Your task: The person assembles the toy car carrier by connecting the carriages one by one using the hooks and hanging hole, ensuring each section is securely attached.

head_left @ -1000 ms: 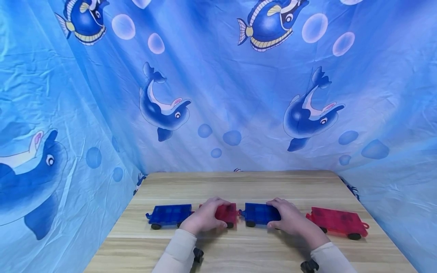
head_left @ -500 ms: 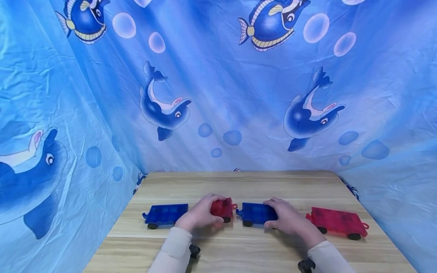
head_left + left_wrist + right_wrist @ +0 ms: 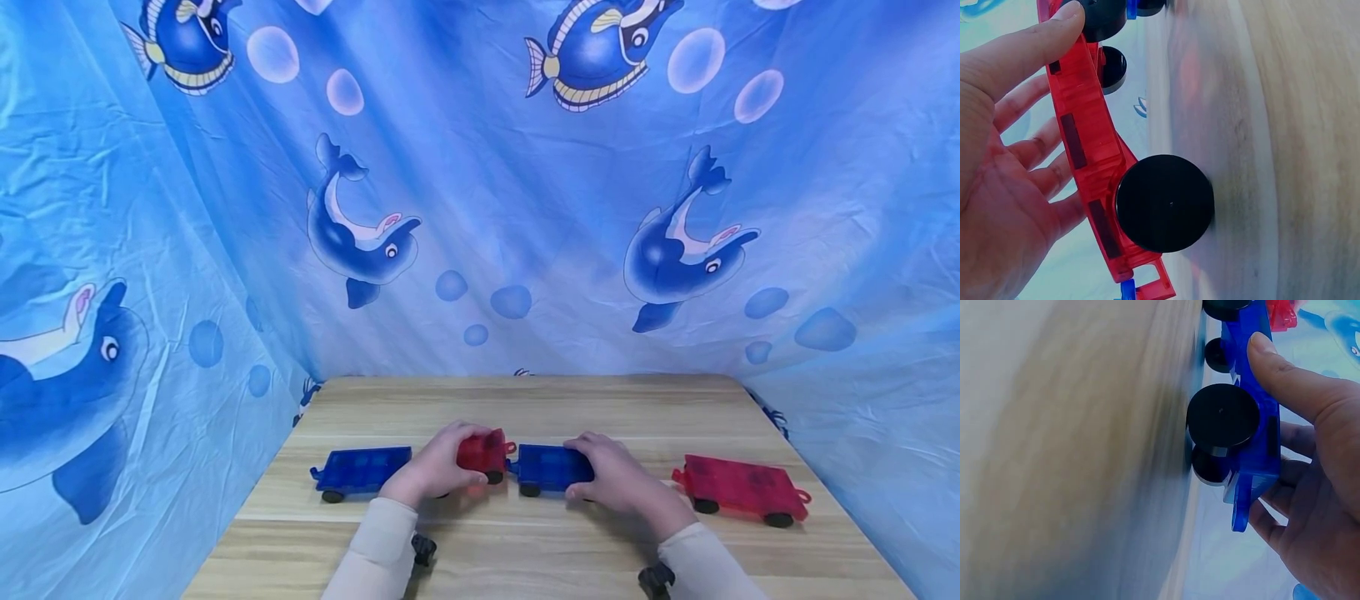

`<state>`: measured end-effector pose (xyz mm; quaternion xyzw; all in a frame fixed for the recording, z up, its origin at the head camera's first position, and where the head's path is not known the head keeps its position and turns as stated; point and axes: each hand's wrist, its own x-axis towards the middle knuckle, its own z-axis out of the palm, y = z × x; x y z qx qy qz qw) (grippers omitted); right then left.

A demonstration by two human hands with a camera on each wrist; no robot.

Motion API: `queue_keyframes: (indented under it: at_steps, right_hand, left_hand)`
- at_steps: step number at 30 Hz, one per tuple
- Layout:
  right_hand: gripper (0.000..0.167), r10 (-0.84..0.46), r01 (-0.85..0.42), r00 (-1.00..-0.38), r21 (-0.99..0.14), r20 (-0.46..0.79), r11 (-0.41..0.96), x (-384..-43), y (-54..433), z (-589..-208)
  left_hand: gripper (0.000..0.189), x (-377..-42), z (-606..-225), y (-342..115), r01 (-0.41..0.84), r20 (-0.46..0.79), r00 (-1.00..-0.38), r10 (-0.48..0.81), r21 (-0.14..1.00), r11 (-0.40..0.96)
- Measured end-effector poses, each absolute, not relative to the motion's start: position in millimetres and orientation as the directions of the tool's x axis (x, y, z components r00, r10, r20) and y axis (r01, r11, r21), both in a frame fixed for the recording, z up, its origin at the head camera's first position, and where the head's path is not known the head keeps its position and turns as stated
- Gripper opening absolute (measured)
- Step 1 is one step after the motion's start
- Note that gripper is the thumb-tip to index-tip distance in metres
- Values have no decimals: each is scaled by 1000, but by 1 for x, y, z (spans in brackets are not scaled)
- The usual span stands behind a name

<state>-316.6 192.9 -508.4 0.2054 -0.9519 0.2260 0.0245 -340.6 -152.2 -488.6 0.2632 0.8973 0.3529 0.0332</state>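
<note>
In the head view my left hand grips a red toy train car from above, its right end tilted up. The left wrist view shows the thumb on the side of this red car and a blue hook in the loop at its lower end. My right hand holds a blue toy train car by its right part, thumb on the near side. That car's hook sits just under the red car's raised loop. In the right wrist view the blue car's far-end loop hangs free.
Another blue car stands left of my left hand, partly hidden by it. A second red car stands apart at the right. All are on the wooden table, with an ocean-print cloth behind and at the sides.
My left hand has shifted left and lifted the red car's right end, parting its loop from the blue car's hook. My right hand has slid its blue car left after it.
</note>
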Motion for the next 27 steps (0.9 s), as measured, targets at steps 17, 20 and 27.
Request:
queue_keyframes:
  at_steps: [17,20,27]
  right_hand:
    - [81,-339,-353,-934,-437,114,827,-317,189,-506]
    - [81,-338,-349,-935,-439,107,828,-317,190,-506]
    - [80,-343,-355,-933,-440,109,825,-316,191,-505]
  left_hand:
    - [70,-340,-492,-152,431,97,-870,483,628,649]
    - [70,-340,-494,-152,425,89,-873,479,620,659]
    - [70,-342,-498,-152,445,111,-867,485,610,655]
